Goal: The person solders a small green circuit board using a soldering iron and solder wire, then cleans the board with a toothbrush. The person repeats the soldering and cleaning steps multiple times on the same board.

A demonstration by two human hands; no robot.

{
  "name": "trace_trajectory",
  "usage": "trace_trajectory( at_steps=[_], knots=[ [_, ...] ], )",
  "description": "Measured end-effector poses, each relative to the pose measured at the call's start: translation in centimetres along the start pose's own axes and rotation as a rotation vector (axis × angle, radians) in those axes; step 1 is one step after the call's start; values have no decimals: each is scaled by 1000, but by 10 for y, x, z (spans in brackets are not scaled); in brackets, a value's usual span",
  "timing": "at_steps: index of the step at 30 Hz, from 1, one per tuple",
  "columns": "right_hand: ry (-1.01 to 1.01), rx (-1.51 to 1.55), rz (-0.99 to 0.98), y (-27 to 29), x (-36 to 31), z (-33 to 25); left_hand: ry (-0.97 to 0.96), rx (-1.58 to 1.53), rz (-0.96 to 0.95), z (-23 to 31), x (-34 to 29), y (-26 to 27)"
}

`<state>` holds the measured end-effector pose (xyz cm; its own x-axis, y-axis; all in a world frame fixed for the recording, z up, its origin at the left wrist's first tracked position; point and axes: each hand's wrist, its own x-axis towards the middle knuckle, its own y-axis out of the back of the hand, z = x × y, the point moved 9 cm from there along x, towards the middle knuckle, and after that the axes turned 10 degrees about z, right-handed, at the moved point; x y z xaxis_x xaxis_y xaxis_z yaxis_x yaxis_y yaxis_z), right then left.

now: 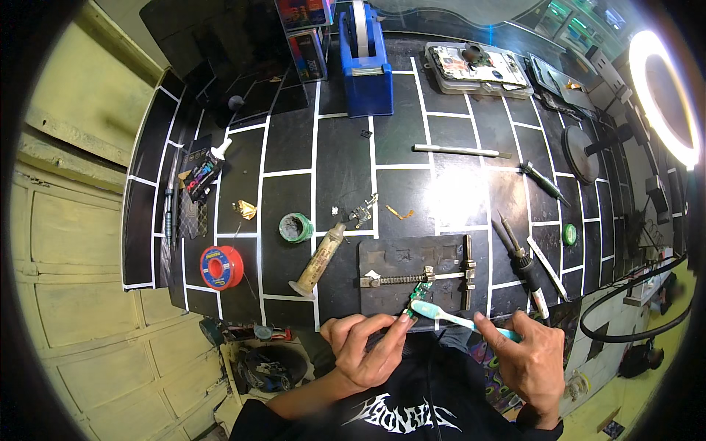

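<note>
My left hand [365, 345] pinches the near end of a small green circuit board [421, 292] between its fingertips. The board lies over the front part of a dark repair mat with a metal clamp [401, 280]. My right hand [531, 356] grips the turquoise handle of a toothbrush [457, 319]. Its bristle head meets the board close to my left fingertips; the bristles themselves are hidden underneath. Left of the mat lies a stained syringe-like tube [320, 261], beside an open green jar [296, 227] of dark paste.
A red solder spool [222, 267] is at left, a blue tape dispenser [365, 84] at the back. Right of the mat lie a soldering iron [523, 264], tweezers [547, 266] and a green lid [568, 234]. A pen-like tool [460, 150] lies farther back. A ring light [691, 140] glows at right.
</note>
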<state>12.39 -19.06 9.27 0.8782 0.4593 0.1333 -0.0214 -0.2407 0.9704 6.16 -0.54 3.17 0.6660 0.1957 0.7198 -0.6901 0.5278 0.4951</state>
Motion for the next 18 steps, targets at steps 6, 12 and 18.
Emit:
trace_trajectory(
  at_steps=[6,12,18],
  knots=[
    [-38,23,91,19,-1,8,6,2,-6,0,1,0],
    [42,-46,18,9,2,-4,7,-5,-17,-2,-2,0],
    [-31,37,149,22,3,8,1,-8,-36,-1,-2,1]
  ],
)
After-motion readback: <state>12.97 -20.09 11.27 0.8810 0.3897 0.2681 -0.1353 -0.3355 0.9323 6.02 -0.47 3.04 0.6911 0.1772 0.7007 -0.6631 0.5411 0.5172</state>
